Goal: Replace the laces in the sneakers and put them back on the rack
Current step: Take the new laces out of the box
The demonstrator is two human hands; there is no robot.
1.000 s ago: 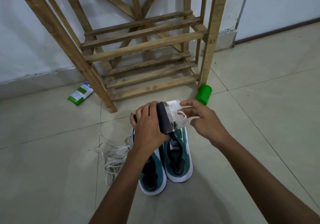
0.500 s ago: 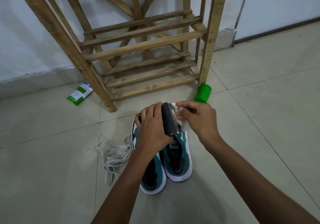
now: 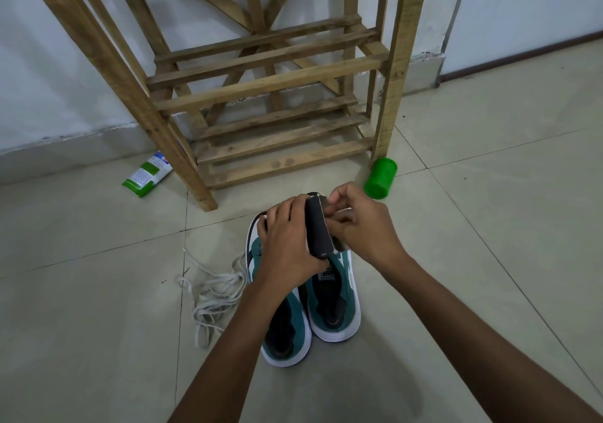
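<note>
From the head view, a slatted wooden rack stood at twelve o'clock. Two teal suede sneakers were set side by side on glossy tiles, limp white laces at nine o'clock, a green cylinder at one o'clock. A flat dark packet was gripped by the left hand and pinched by the right hand, hiding the toes.

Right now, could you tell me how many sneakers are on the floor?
2: the left sneaker and the right sneaker stand side by side before the wooden rack, toes hidden under the hands. None shows on the rack.
</note>
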